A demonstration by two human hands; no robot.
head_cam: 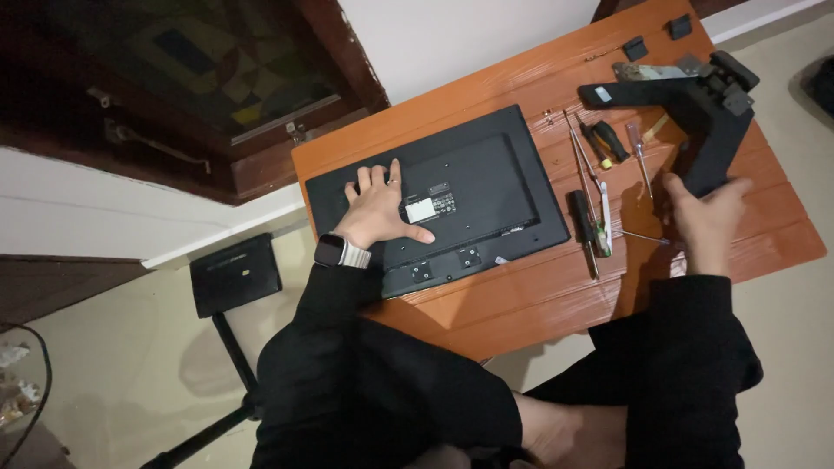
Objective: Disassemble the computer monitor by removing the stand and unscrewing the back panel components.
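While flat under spread left fingers (373, 181), monitor (486, 187); right fingers (725, 193) clasping stand (704, 122).

I see a matt black plastic monitor back (469, 187), a glossy orange-brown wooden worktop (539, 295), and a matt black stand (695, 122) with bare metal plates.

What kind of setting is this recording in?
Probably a room at home used as a makeshift repair spot: a small orange wooden table on a tiled floor, a monitor lying face down, and screwdrivers loose beside it.
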